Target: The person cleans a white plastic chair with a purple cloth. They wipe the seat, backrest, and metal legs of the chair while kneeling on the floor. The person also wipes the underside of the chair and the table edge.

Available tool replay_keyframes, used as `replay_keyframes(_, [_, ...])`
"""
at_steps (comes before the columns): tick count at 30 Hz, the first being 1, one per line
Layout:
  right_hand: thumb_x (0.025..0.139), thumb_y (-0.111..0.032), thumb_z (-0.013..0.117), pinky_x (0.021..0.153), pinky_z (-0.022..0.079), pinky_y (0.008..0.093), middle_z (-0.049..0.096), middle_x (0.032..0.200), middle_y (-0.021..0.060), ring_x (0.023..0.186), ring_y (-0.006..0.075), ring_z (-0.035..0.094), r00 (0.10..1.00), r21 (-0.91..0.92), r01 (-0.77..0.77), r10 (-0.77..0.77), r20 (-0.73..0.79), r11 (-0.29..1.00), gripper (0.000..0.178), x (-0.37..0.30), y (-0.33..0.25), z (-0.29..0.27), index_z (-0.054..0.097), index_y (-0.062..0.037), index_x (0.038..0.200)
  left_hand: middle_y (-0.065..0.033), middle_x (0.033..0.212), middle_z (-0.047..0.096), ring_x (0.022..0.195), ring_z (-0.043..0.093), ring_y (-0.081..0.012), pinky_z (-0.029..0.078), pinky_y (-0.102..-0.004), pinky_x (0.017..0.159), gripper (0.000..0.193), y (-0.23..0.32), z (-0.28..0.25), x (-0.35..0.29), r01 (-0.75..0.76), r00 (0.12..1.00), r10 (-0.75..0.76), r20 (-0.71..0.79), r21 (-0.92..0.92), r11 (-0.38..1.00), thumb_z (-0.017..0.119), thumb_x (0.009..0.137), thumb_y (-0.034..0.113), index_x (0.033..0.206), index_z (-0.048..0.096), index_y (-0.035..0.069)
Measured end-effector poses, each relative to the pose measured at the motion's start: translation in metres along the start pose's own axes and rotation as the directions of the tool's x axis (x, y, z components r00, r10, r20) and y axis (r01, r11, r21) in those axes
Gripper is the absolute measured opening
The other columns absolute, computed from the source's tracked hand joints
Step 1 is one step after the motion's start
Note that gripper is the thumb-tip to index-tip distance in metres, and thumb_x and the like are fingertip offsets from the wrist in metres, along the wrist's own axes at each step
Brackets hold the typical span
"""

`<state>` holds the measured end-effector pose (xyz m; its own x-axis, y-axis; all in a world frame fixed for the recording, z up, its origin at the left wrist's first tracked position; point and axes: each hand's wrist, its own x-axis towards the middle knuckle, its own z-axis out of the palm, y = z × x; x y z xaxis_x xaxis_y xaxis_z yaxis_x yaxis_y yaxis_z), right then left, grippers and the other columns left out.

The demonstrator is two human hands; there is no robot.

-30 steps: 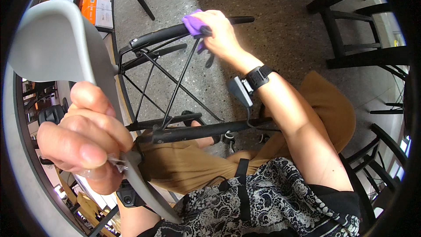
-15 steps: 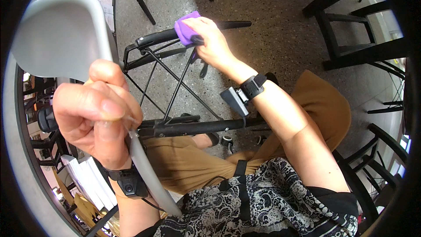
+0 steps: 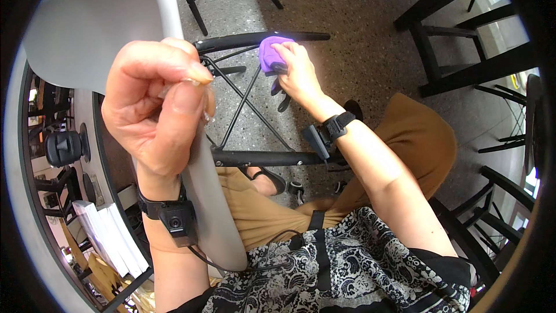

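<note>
Close in front, my left hand [image 3: 165,104] is pinched, with thumb and fingertips pressed on a small crumpled clear film [image 3: 200,84]. Below that hand runs the edge of a pale grey moulded chair [image 3: 110,17] lying tipped on its side. Its black legs [image 3: 243,40] and crossed wire struts [image 3: 246,99] stretch away to the right. My right hand [image 3: 298,72] grips a folded purple cloth [image 3: 271,55] next to the far leg; I cannot tell whether the cloth touches it. A purple and black handle-like piece [image 3: 282,101] hangs beneath this hand.
Black wooden stools [image 3: 457,46] stand on the right. Another chair's black legs [image 3: 194,0] show at the top. A stack of white papers [image 3: 110,237] sits on the lower left. Speckled floor [image 3: 341,6] lies beneath, and a black shoe [image 3: 272,179] shows below the near leg.
My left hand has moved right and turned, still pinching the clear film. The chair has shifted right. My right hand and the purple cloth have moved right and slightly nearer.
</note>
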<state>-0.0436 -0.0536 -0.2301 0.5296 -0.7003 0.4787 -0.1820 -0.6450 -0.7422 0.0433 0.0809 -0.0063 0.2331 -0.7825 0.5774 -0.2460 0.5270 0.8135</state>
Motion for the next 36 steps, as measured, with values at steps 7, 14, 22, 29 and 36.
replay_keyframes(7, [0.062, 0.002, 0.065, 0.084, 0.047, 0.0401, 0.056, 0.100, 0.0146, 0.097, 0.0329, 0.053, 0.964, 0.224, 0.095, -0.145, 0.221, 0.970, 0.044, -0.028, -0.061, -0.012, 0.065, -0.0076, 0.106, -0.0131, 0.087, 0.059, 0.057, 0.051, -0.0060, 0.041, -0.0172, 0.051, 0.009, -0.002, -0.011, -0.005, 0.006, 1.000, -0.006, 0.023, 0.001, 1.000, 0.056, 0.086, -0.002, 0.095, 0.054, -0.003])
replay_keyframes(14, [0.068, 0.002, 0.059, 0.083, 0.047, 0.0403, 0.058, 0.099, 0.0116, 0.096, 0.0320, 0.053, 0.983, -0.134, 0.047, -0.022, 0.185, 0.990, 0.039, 0.010, -0.010, -0.010, 0.064, -0.0059, 0.106, -0.0116, 0.088, 0.062, 0.059, 0.053, -0.0046, 0.044, -0.0169, 0.052, 0.009, 0.000, -0.001, -0.001, 0.055, 0.998, -0.054, 0.036, -0.018, 0.998, 0.055, 0.086, -0.006, 0.095, 0.054, -0.003])
replay_keyframes(22, [0.063, 0.006, 0.061, 0.081, 0.044, 0.0391, 0.055, 0.098, 0.0104, 0.095, 0.0300, 0.052, 0.970, 0.130, 0.145, -0.167, 0.179, 0.981, 0.048, -0.033, -0.058, -0.015, 0.064, -0.0079, 0.109, -0.0108, 0.087, 0.061, 0.058, 0.053, -0.0049, 0.043, -0.0172, 0.053, 0.009, 0.002, -0.006, -0.002, 0.010, 0.999, -0.011, 0.037, 0.026, 1.000, 0.056, 0.086, -0.006, 0.094, 0.055, -0.003])
replay_keyframes(29, [0.073, 0.001, 0.056, 0.085, 0.047, 0.0397, 0.057, 0.102, 0.0126, 0.099, 0.0321, 0.054, 0.976, -0.104, -0.084, 0.102, 0.190, 0.991, 0.041, 0.004, -0.014, -0.006, 0.064, -0.0099, 0.111, -0.0105, 0.087, 0.062, 0.057, 0.053, -0.0040, 0.042, -0.0165, 0.050, 0.009, 0.001, 0.001, -0.001, 0.038, 0.999, -0.037, 0.033, -0.026, 0.999, 0.054, 0.087, -0.007, 0.095, 0.054, -0.003])
replay_keyframes(36, [0.073, 0.002, 0.057, 0.083, 0.048, 0.0373, 0.060, 0.094, 0.0107, 0.094, 0.0288, 0.059, 0.947, 0.415, -0.202, 0.070, 0.312, 0.887, 0.028, -0.022, -0.072, -0.017, 0.068, -0.0099, 0.097, -0.0098, 0.086, 0.062, 0.057, 0.053, -0.0044, 0.042, -0.0166, 0.050, 0.007, 0.000, -0.008, -0.004, 0.023, 0.999, -0.023, 0.039, 0.005, 1.000, 0.055, 0.088, -0.004, 0.095, 0.055, -0.003])
